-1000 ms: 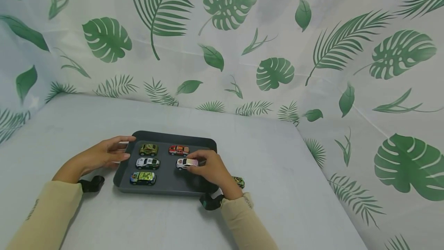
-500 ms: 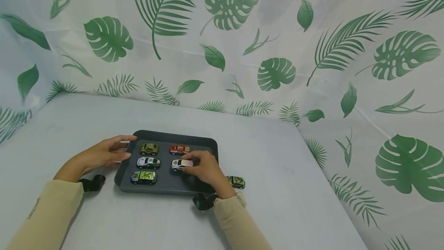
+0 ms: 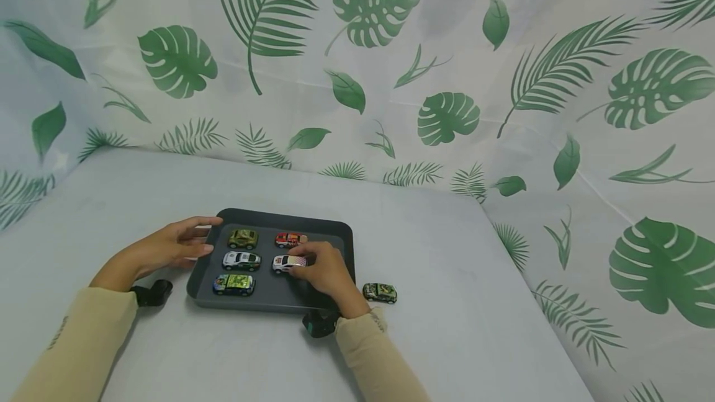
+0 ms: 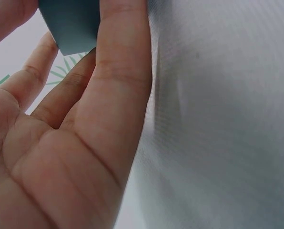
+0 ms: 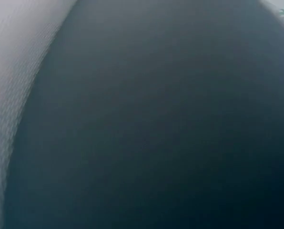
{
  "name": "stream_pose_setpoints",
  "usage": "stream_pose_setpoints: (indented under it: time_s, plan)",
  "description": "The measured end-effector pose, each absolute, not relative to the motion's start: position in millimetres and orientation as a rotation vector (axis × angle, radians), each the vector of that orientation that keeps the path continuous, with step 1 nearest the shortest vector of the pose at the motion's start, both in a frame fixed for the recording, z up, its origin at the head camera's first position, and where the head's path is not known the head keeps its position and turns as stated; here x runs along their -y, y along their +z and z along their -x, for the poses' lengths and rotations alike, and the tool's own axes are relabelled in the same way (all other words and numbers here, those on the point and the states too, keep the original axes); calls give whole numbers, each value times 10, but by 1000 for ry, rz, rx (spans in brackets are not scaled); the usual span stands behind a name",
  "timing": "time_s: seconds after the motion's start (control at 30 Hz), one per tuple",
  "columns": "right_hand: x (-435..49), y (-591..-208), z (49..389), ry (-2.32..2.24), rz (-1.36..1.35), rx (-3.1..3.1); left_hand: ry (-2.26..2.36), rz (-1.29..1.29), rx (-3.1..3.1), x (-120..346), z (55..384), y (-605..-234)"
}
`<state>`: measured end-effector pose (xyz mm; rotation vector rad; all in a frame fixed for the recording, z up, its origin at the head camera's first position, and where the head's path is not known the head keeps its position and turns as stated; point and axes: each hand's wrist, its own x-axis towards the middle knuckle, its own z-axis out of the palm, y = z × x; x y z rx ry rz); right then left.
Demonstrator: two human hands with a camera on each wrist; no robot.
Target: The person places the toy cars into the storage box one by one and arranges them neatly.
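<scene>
In the head view my right hand (image 3: pixel 326 270) pinches a white toy car (image 3: pixel 285 263) with a pink-patterned rear, low over the dark grey tray (image 3: pixel 268 293). A red toy car (image 3: pixel 289 239) sits just behind it. In the tray's left part, a green toy car (image 3: pixel 242 239), a white-and-black toy car (image 3: pixel 241 260) and a yellow-and-blue toy car (image 3: pixel 234 285) form a column. My left hand (image 3: pixel 159 247) touches the tray's left edge with extended fingers; the left wrist view shows the tray wall (image 4: pixel 73 28) between the fingers. Dark tray surface fills the right wrist view, without the hand.
A green camouflage toy car (image 3: pixel 380 292) stands on the white tabletop (image 3: pixel 447 327), right of the tray. Behind the table hangs a white leaf-print cloth (image 3: pixel 380 67), which also runs down the right side.
My right hand has shifted left with the white toy car, bringing it nearer the left column. The camouflage car outside the tray has come fully into sight. My left hand stays at the tray.
</scene>
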<state>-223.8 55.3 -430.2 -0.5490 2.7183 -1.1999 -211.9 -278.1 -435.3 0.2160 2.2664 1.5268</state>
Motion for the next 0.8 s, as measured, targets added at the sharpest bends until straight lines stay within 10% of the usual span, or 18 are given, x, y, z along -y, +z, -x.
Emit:
stream_pose_setpoints:
  time_s: [0.8]
  plan:
    - [-501,-4371,2256,-1170,495,-2763,1522,-198,-2272,2774,2115,-4347]
